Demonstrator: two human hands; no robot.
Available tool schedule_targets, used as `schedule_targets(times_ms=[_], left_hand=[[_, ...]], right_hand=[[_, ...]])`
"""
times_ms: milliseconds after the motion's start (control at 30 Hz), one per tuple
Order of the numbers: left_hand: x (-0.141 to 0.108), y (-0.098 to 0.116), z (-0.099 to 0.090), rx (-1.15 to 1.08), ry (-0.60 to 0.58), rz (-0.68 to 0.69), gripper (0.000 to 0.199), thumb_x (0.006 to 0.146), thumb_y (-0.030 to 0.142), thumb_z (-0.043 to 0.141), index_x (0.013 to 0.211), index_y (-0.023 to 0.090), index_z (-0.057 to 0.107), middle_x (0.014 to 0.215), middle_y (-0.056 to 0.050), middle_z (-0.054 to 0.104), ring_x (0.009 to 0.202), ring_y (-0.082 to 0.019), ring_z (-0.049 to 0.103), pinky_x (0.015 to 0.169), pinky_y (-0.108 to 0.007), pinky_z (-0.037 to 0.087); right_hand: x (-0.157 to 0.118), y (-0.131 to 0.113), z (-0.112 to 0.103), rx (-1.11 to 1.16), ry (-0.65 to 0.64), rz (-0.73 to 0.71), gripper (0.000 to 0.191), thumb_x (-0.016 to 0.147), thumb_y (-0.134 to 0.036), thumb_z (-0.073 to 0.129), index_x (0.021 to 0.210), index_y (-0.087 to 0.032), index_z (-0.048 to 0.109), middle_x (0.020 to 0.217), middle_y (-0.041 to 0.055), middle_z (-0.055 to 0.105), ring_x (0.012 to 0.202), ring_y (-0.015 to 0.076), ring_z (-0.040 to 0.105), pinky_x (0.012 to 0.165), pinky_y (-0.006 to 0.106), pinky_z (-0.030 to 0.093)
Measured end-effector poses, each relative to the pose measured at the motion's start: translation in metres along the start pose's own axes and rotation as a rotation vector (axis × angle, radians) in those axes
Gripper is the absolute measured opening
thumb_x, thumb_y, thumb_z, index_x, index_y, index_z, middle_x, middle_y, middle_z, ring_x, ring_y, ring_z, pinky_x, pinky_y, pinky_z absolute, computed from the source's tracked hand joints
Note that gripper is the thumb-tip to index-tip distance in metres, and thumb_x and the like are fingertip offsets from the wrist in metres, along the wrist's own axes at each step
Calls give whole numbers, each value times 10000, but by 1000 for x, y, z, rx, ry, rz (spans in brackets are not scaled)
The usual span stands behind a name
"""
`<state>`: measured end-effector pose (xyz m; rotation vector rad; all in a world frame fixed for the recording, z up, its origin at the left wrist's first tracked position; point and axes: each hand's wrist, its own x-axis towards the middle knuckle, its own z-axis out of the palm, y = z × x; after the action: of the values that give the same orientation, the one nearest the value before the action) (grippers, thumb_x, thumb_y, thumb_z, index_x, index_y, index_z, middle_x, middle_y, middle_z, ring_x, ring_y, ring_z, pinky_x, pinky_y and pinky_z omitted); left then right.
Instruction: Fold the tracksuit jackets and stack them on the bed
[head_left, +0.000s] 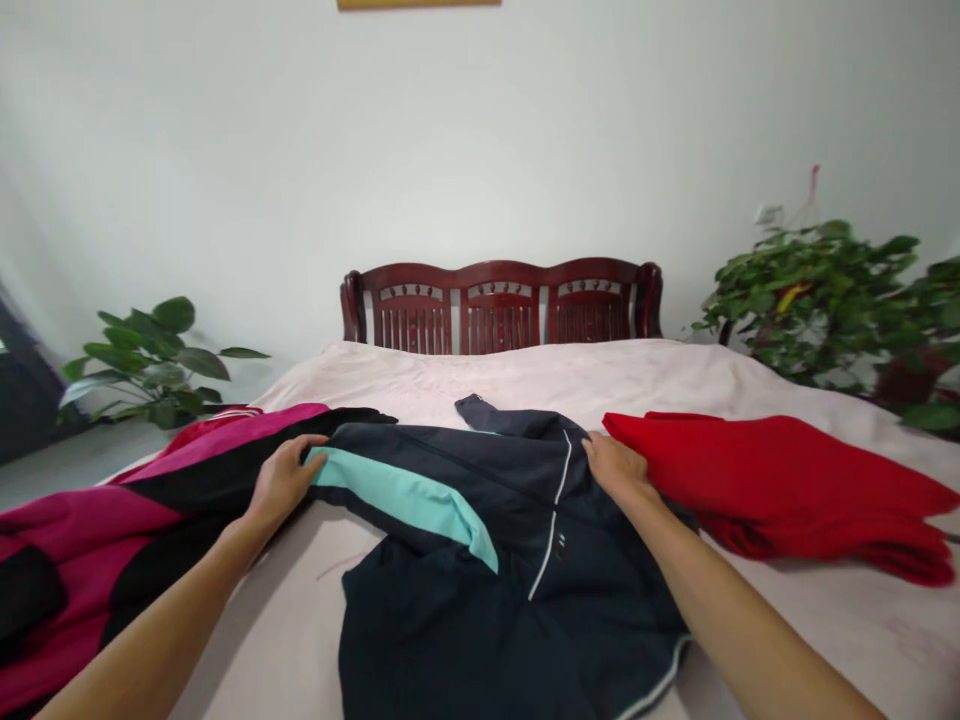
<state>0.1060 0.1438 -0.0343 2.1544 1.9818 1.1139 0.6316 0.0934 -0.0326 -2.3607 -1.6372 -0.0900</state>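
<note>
A magenta-and-black jacket lies at the left edge of the bed as our left hand curls over the mint-panelled sleeve of a navy track jacket, spread across the middle of the bed toward its near edge. Our right hand, well apart, lies at the jacket's upper edge; whether it grips, we cannot tell. The thin fabric looks light, soft and prone to slipping; the shoulders seem the surest hold. A folded red garment sits just beside it, toward the right edge.
</note>
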Motion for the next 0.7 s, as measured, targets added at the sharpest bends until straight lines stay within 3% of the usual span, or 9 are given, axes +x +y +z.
schedule_targets(times_ms=[100, 167, 267, 333, 367, 433, 500, 600, 700], left_hand=[[-27, -18, -6, -4, -183, -17, 407, 729, 339, 564, 1105, 215, 657, 1039, -37, 713, 933, -228, 651, 852, -293, 480], [-45, -24, -5, 25, -251, -19, 412, 725, 300, 571, 1121, 218, 646, 1037, -36, 704, 930, -223, 644, 849, -292, 471], [-64, -26, -3, 97, -278, -1, 298, 770, 273, 520, 1019, 216, 673, 932, -42, 675, 894, -222, 633, 820, -294, 458], [-72, -24, -3, 129, -277, 4, 240, 788, 248, 484, 923, 217, 680, 862, -39, 641, 869, -217, 625, 795, -289, 453], [-74, -23, -3, 134, -268, 1, 227, 784, 232, 478, 892, 216, 677, 846, -38, 629, 859, -214, 622, 784, -286, 451], [-77, -20, -4, 115, -233, 0, 207, 764, 205, 477, 849, 213, 665, 839, -36, 621, 849, -210, 620, 774, -284, 453], [-78, -18, -7, 76, -190, 20, 186, 737, 181, 478, 809, 215, 647, 845, -34, 627, 855, -208, 618, 786, -284, 460], [-77, -17, -19, 11, -106, 85, 154, 720, 169, 464, 741, 218, 609, 875, -39, 639, 901, -205, 611, 836, -284, 468], [-78, -21, -38, -57, 34, 182, 155, 736, 176, 447, 725, 213, 597, 959, -56, 646, 978, -210, 598, 905, -298, 461]], right_hand=[[-12, -26, -2, 21, 30, -52, 343, 947, -266, 405, 1210, -172, 604, 1207, 181, 625, 1141, 291, 560, 943, 436, 422], [-41, -45, -4, 94, 44, -183, 348, 950, -269, 412, 1236, -203, 599, 1233, 138, 619, 1175, 247, 536, 1001, 380, 390], [-113, -75, -7, 397, -96, -607, 355, 972, -327, 380, 1198, -227, 634, 1177, 73, 649, 1098, 184, 575, 960, 289, 420], [-168, -92, -3, 470, -278, -847, 385, 918, -435, 493, 1236, -259, 622, 1159, 47, 655, 1086, 203, 577, 976, 319, 420], [-193, -100, 1, 437, -338, -930, 520, 836, -505, 597, 1297, -263, 587, 1192, 55, 642, 1116, 240, 561, 1021, 370, 397], [-232, -115, 13, 358, -367, -995, 708, 746, -478, 680, 1387, -237, 497, 1294, 91, 584, 1195, 300, 505, 1055, 449, 373], [-252, -128, 25, 253, -345, -1005, 590, 765, -333, 635, 1327, -183, 533, 1260, 131, 583, 1161, 316, 514, 994, 469, 421], [-255, -139, 33, 208, -305, -979, 327, 777, -139, 505, 1068, -151, 652, 1090, 136, 631, 1035, 275, 568, 877, 401, 474], [-248, -136, 27, 467, -343, -906, 297, 701, -64, 478, 872, -170, 695, 923, 64, 662, 900, 187, 606, 789, 283, 465]])
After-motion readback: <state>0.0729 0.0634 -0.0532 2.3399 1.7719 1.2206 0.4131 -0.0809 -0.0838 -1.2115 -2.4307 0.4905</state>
